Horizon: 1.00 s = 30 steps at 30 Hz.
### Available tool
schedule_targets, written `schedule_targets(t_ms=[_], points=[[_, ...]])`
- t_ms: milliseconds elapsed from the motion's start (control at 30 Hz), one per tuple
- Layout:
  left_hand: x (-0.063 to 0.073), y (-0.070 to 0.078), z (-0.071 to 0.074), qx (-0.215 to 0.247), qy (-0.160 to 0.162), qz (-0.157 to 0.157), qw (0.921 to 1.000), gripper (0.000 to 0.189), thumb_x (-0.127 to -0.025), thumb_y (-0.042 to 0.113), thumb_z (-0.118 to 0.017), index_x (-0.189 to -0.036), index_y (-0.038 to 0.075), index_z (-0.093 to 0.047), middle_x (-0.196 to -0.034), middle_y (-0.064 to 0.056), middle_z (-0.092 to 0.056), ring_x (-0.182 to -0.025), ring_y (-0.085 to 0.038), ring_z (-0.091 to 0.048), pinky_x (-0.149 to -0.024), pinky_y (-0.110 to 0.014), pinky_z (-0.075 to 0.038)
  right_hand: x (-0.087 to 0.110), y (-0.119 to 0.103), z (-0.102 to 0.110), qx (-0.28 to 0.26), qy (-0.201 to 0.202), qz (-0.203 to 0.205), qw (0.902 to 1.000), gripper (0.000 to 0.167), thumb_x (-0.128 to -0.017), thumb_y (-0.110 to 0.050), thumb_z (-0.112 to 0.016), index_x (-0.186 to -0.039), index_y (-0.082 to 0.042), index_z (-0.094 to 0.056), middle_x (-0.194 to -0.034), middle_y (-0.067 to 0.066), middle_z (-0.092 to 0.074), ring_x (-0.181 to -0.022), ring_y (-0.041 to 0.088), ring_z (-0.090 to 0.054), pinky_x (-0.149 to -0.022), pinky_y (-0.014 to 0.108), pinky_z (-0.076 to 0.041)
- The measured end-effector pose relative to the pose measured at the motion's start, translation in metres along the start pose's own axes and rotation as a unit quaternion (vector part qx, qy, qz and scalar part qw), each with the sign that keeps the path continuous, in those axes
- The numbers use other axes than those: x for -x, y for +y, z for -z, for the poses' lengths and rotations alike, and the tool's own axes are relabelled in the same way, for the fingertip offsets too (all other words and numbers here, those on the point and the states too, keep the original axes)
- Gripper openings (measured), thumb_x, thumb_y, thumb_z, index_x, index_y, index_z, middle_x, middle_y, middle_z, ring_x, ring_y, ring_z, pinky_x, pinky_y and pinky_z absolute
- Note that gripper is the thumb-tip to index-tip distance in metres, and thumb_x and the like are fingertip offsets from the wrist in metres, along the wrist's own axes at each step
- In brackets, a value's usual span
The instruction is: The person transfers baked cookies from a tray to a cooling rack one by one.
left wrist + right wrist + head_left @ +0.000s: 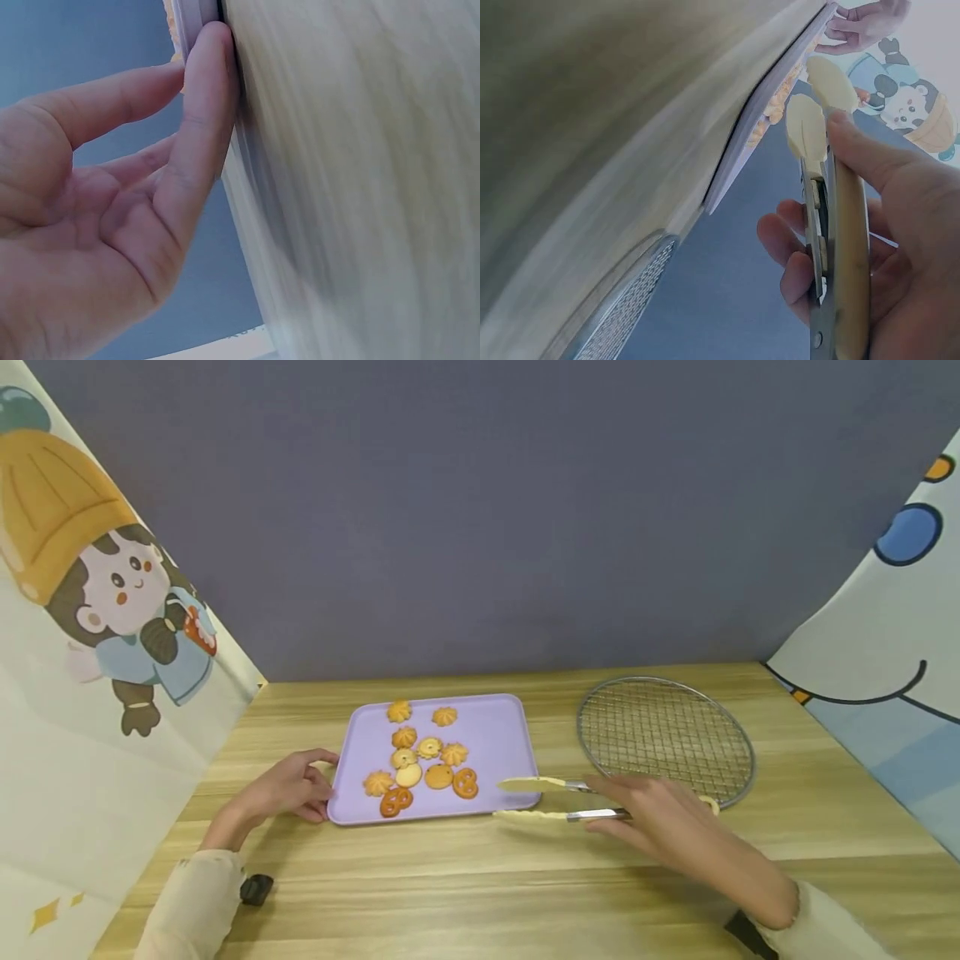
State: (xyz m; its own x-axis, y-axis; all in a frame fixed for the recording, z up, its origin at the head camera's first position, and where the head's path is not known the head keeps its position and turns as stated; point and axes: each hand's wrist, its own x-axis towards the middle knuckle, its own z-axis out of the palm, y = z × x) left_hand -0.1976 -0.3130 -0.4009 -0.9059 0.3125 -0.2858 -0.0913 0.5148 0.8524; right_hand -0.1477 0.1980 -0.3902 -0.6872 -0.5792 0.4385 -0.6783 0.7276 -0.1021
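Observation:
A lilac rectangular tray (495, 735) lies on the table with several cookies on it: flower-shaped (378, 783), round (438, 776) and pretzel-shaped (465, 782). At its left edge my left hand (288, 789) holds the rim between bent fingers and thumb; the left wrist view shows fingertips (214, 37) against the tray's side. My right hand (660, 818) grips metal tongs (597, 814) with cream-coloured tips, thumb on one arm and fingers round the other. The tong tips (806, 124) are parted with nothing between them, over the tray's near right corner in the head view.
A round wire mesh rack (667, 735) with a metal rim lies right of the tray, partly behind my right hand. A grey wall (495, 527) stands at the table's back edge, and printed cartoon panels (142, 610) close in both sides.

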Motion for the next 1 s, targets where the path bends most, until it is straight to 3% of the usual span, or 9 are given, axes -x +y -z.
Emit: schedule_targets(t_ms=[333,467,733,1000], points=[[-0.002,0.003,-0.003,-0.021,-0.002,0.009,0.9997,0.055,-0.088,-0.004,-0.062,-0.135,-0.012,-0.035,-0.087,-0.015,-0.06,-0.069,-0.024,-0.065,-0.061,-0.037,-0.059,-0.035,0.002,-0.019,-0.001,-0.025,0.011,0.9996,0.06,-0.08,-0.047,-0.079,-0.124,-0.008,-0.069,-0.111,0.01,-0.073,-0.061,0.009,-0.063,-0.048,0.016,-0.045],[-0.002,0.003,-0.003,-0.026,-0.005,0.014,0.9995,0.055,-0.088,-0.003,-0.063,-0.134,-0.011,-0.034,-0.087,-0.015,-0.06,-0.069,-0.024,-0.065,-0.061,-0.037,-0.058,-0.044,-0.001,-0.026,-0.012,-0.05,0.002,0.9987,0.065,-0.078,-0.05,-0.079,-0.126,-0.008,-0.067,-0.114,0.011,-0.072,-0.053,0.001,-0.053,-0.047,0.016,-0.043],[-0.001,0.002,-0.002,-0.031,-0.008,0.022,0.9993,0.053,-0.09,-0.001,-0.061,-0.135,-0.009,-0.033,-0.087,-0.015,-0.058,-0.07,-0.024,-0.064,-0.062,-0.037,-0.058,-0.053,-0.01,-0.035,-0.037,-0.067,-0.018,0.9969,0.065,-0.076,-0.05,-0.081,-0.123,-0.006,-0.069,-0.103,0.009,-0.075,-0.043,-0.003,-0.036,-0.04,0.015,-0.033],[-0.002,0.001,-0.002,-0.02,-0.011,0.026,0.9994,0.052,-0.092,0.0,-0.06,-0.135,-0.009,-0.032,-0.088,-0.015,-0.058,-0.07,-0.024,-0.064,-0.063,-0.039,-0.058,-0.053,-0.013,-0.038,-0.038,-0.069,-0.019,0.9968,0.059,-0.078,-0.047,-0.08,-0.121,-0.007,-0.071,-0.097,0.008,-0.076,-0.04,-0.004,-0.03,-0.036,0.013,-0.027]])
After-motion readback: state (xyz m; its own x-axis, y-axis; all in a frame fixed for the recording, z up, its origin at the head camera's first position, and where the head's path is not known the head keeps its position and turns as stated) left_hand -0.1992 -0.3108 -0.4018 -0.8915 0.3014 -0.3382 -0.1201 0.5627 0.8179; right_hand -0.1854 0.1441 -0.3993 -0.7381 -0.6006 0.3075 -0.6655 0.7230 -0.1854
